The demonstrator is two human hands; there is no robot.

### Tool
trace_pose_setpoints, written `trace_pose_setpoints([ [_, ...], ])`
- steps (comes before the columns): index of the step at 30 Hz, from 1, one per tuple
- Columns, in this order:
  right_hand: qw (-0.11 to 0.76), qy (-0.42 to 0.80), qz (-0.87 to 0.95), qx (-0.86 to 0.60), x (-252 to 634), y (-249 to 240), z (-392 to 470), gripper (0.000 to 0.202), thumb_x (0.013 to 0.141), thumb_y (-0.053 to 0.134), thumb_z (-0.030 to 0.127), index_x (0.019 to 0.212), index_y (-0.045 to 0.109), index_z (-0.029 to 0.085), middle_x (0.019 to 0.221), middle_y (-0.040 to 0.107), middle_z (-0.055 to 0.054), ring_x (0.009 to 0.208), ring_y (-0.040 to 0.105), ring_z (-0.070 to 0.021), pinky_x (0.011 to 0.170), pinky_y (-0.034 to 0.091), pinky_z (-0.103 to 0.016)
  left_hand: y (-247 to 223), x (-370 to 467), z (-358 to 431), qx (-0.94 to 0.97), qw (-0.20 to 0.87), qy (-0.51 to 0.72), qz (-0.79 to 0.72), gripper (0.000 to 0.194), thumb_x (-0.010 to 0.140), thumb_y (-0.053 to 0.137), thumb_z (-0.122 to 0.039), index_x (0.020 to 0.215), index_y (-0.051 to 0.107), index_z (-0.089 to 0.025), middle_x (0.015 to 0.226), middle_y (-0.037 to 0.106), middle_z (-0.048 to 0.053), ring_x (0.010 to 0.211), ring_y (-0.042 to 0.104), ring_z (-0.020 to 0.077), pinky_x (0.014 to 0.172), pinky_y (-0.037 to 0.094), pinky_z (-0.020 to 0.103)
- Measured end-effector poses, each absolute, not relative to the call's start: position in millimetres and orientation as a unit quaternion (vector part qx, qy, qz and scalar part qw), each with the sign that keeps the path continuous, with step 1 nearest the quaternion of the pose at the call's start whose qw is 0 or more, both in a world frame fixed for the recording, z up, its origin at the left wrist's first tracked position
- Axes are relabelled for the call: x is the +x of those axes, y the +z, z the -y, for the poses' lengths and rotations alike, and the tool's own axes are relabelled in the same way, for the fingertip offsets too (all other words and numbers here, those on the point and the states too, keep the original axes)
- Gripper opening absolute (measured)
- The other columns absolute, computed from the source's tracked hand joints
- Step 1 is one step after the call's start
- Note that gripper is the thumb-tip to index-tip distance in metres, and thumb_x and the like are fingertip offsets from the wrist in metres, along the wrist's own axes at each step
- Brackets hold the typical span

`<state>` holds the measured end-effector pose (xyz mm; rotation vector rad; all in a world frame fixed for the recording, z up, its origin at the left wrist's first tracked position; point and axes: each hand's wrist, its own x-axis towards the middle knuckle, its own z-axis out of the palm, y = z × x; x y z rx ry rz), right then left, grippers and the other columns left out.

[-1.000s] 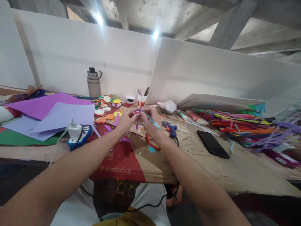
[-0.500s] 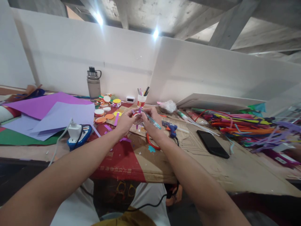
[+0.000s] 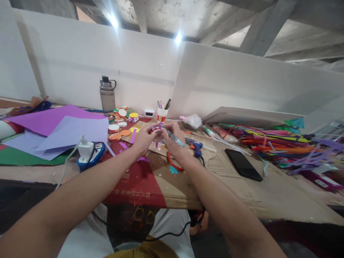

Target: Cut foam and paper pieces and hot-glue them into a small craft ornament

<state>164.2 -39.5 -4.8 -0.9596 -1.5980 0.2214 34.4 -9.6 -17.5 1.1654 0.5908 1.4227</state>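
Observation:
My left hand [image 3: 144, 139] is closed around the edge of a small round paper disc [image 3: 155, 131] with a white and red rim. A purple paper strip [image 3: 160, 125] stands up at the disc's far side. My right hand [image 3: 174, 145] meets it from the other side, its fingers wrapped round a teal, see-through pen [image 3: 176, 139] that slants across the hand. The fingertips hide the pen's tip and part of the disc. Loose purple strips [image 3: 133, 136] lie left of my left hand, and a red ring-shaped thing [image 3: 174, 164] is under my right wrist.
Purple sheets [image 3: 72, 132], a blue power strip [image 3: 92, 156] and a bottle [image 3: 107, 96] stand left. Paper discs [image 3: 115, 137] and a pen cup [image 3: 161, 115] are behind my hands. Right are a blue glue gun [image 3: 197, 147], a phone [image 3: 243, 165] and colourful pipe cleaners [image 3: 276, 141].

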Motion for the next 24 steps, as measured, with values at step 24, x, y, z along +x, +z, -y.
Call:
trace_pose_setpoints([
  [24, 0.591, 0.087, 0.684, -0.418, 164.0, -2.4, 41.4, 0.015, 0.085, 0.056, 0.035, 0.092, 0.058, 0.021, 0.089, 0.067, -0.005, 0.079, 0.063, -0.0186, 0.074, 0.049, -0.034, -18.2, 32.9, 10.0, 0.523, 0.546, 0.601, -0.26, 0.047, 0.06, 0.082, -0.027, 0.105, 0.073, -0.017, 0.098, 0.073, 0.007, 0.087, 0.065, 0.0186, 0.085, 0.049, 0.033],
])
